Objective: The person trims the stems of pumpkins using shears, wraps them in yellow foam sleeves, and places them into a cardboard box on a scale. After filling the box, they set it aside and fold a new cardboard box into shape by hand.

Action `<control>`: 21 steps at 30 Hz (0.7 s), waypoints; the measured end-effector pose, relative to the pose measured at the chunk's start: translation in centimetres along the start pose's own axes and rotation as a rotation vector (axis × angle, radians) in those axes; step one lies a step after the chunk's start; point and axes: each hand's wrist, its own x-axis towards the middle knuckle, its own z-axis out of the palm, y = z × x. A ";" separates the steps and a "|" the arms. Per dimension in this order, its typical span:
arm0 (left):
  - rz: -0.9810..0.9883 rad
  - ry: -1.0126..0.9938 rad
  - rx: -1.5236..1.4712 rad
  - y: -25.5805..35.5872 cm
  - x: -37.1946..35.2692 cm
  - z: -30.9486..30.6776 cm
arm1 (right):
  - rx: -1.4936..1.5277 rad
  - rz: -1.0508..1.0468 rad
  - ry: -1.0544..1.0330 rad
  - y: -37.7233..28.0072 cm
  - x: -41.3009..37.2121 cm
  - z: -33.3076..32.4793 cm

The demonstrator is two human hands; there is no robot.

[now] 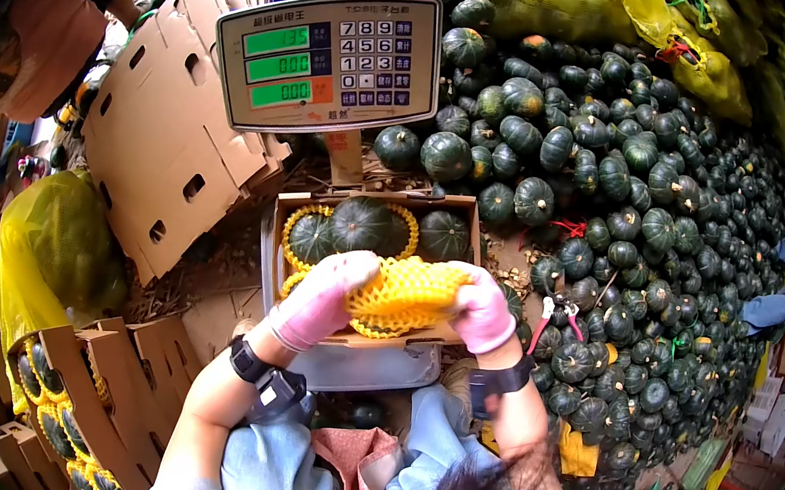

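Left hand (326,296) and right hand (483,309) clench the yellow foam net (406,291) at nine and three o'clock; the cardboard box (374,194) sits beyond, at twelve.

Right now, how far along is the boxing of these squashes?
Done: at least three squashes sit in the carton on the scale, some netted. In hand: left hand and right hand grip a netted squash above it. Left: the big loose pile.
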 end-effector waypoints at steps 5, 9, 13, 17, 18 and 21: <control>0.083 -0.106 0.105 3.6 0.2 1.0 | -0.090 -0.007 -0.122 0.9 -0.7 0.5; 0.334 0.035 0.499 3.4 0.3 2.1 | -0.039 -0.248 -0.109 3.0 0.0 2.2; 0.640 0.091 0.804 2.2 0.2 2.3 | -0.265 -0.207 0.057 3.3 -0.7 3.7; 0.638 0.066 0.871 1.7 0.2 3.3 | -0.359 -0.341 0.130 4.4 -0.4 1.6; 0.624 0.068 0.838 1.5 0.1 3.5 | -0.411 -0.358 0.166 4.4 -0.2 1.3; 0.606 -0.106 0.760 3.0 -0.2 2.5 | -0.662 -0.423 0.080 4.1 -0.3 0.9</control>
